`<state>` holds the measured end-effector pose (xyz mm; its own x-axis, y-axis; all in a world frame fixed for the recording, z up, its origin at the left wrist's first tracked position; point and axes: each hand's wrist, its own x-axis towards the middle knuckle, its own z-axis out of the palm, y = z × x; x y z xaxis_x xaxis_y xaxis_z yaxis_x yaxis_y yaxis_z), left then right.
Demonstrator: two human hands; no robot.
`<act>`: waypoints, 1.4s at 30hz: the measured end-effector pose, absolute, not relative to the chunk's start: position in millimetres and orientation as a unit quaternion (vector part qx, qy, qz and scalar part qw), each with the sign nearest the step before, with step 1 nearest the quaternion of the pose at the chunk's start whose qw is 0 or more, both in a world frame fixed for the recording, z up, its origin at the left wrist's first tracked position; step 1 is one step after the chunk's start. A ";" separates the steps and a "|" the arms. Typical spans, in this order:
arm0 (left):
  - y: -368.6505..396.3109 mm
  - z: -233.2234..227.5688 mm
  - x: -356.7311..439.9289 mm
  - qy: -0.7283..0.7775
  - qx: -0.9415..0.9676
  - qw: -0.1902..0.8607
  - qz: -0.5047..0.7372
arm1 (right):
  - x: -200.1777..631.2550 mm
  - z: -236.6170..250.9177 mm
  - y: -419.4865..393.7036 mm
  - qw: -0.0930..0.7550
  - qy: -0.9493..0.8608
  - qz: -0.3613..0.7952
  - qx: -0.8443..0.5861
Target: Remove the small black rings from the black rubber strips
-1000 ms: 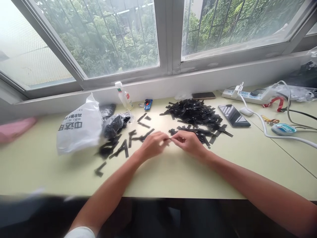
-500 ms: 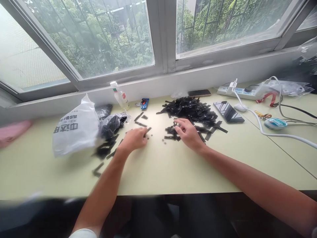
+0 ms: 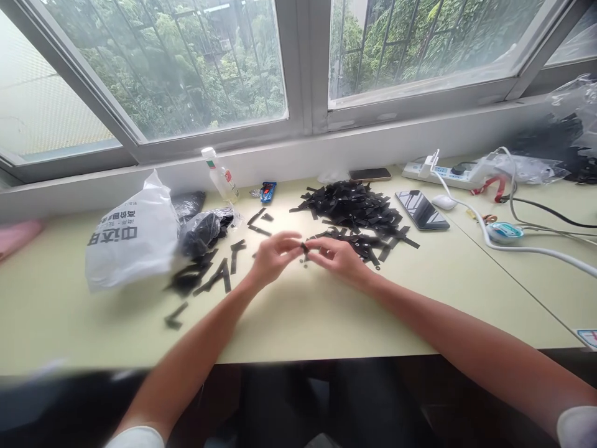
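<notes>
In the head view, both hands have been drawn back together at the middle of the table (image 3: 326, 323); half a second ago they were spread apart, the left over the loose strips and the right on the pile's edge. A small black strip (image 3: 304, 247) is now pinched between the fingertips of the left hand (image 3: 273, 256) and the right hand (image 3: 338, 258), just above the tabletop and just in front of the pile. The fingers of both hands are curled and pressed together on the piece; the left hand is slightly blurred.

The strip is seen as short, flat, dark and matte; its full length is hidden by the fingers.

One large pile of black strips (image 3: 354, 208) lies behind the right hand, too many to be counted. Roughly ten loose strips (image 3: 219, 274) are scattered to the left. Two phones (image 3: 421, 209) are seen, one white plastic bag (image 3: 130, 239), one small bottle (image 3: 220, 175) and one power strip (image 3: 438, 174).
</notes>
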<state>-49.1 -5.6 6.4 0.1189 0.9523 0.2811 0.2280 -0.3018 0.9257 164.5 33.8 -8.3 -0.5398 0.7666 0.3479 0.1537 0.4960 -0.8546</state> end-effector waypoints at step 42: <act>-5.3 -9.3 -34.6 0.463 0.604 0.435 0.481 | 165.0 -6.1 36.3 0.369 -0.637 0.598 -0.316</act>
